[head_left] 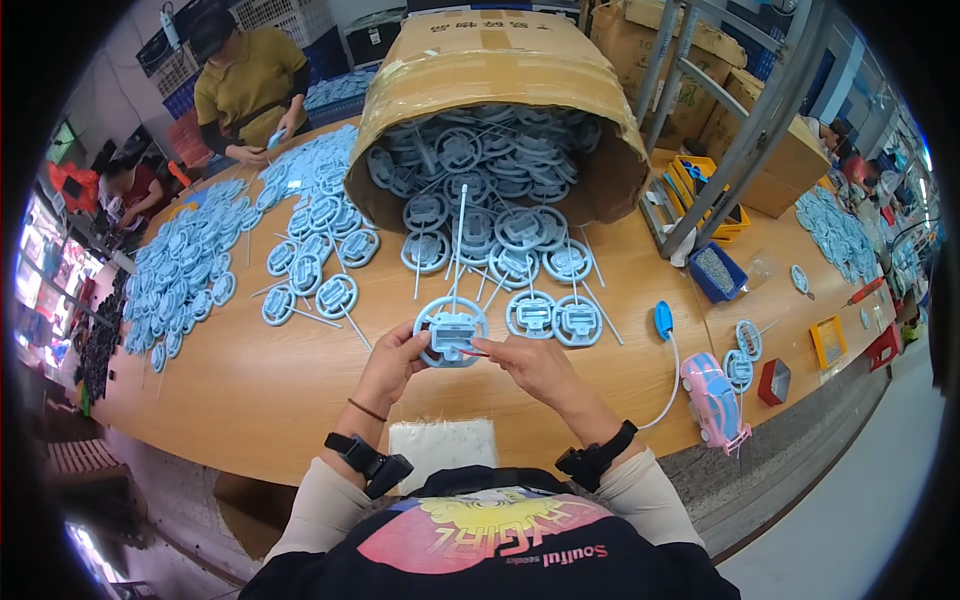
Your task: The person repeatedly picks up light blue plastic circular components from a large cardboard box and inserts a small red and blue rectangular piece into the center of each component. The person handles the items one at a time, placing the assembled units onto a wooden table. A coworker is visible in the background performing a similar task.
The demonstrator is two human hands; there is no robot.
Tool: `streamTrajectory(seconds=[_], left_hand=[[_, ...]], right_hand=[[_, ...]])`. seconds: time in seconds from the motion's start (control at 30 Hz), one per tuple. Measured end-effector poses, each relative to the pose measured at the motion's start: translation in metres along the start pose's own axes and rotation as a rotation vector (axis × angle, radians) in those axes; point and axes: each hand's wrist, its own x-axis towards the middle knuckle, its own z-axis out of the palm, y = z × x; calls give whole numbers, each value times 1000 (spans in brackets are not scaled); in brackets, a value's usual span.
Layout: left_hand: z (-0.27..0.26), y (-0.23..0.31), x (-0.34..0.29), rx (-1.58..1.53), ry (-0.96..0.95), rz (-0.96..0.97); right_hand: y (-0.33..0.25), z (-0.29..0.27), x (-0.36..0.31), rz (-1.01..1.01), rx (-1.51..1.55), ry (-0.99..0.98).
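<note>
Your left hand pinches a blue wheel, your right hand a slim red piece. The wheel looks unfinished; more lie in the carton.

A black T-shirt bears a pink, yellow and purple graphic with lettering. Cream sleeves cover the forearms. Each wrist wears a black strap with a boxy unit; a thin brown bracelet sits nearer the left hand.
</note>
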Motion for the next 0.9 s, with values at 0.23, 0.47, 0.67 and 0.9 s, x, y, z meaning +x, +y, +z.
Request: streamTrajectory(seconds=[0.23, 0.47, 0.67, 0.9], left_hand=[[3, 12, -17, -102, -10, 66], [7, 13, -15, -44, -84, 78], [13, 5, -8, -96, -122, 28], [-6, -8, -17, -82, -217, -12]], right_hand=[[-29, -13, 20, -115, 37, -15], [-29, -14, 19, -63, 32, -9], [-29, -15, 12, -44, -50, -9], [-31, -7, 2, -26, 48, -19]])
